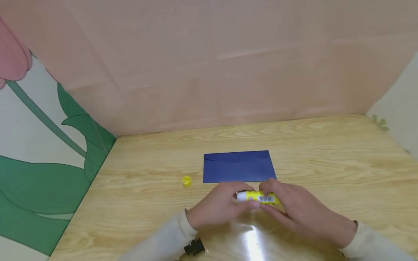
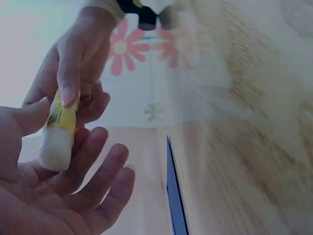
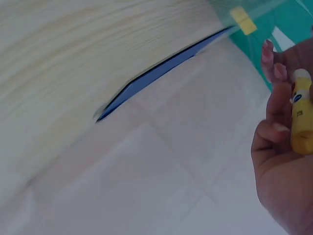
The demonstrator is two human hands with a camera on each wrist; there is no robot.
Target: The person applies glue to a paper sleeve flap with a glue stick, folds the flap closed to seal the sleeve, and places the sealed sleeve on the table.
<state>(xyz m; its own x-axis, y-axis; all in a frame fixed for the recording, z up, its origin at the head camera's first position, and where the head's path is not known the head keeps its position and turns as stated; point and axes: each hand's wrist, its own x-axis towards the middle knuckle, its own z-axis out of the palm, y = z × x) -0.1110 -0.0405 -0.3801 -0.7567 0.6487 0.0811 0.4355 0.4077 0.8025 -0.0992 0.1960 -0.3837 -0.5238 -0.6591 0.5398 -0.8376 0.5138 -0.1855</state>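
A glue stick [image 1: 258, 197] with a yellow label and a white end lies level between both hands, above the table. My right hand [image 1: 302, 208] grips its yellow part, thumb along one side in the left wrist view. Around the white end, my left hand [image 1: 220, 203] holds the stick between thumb and index finger; its other fingers [image 2: 100, 181] are loosely bent and apart from it. In the right wrist view, the yellow base of the glue stick [image 3: 302, 122] shows over the right palm. A yellow cap [image 1: 187, 181] sits on the table to the left.
Just beyond the hands, a dark blue envelope [image 1: 239, 167] lies flat on the wood-grain table [image 1: 147, 203]. A pinkish sheet [image 1: 209, 72] hangs behind the table, and a flower-patterned cloth [image 1: 42, 177] is at the left. A black device [image 1: 194, 247] is by the left sleeve.
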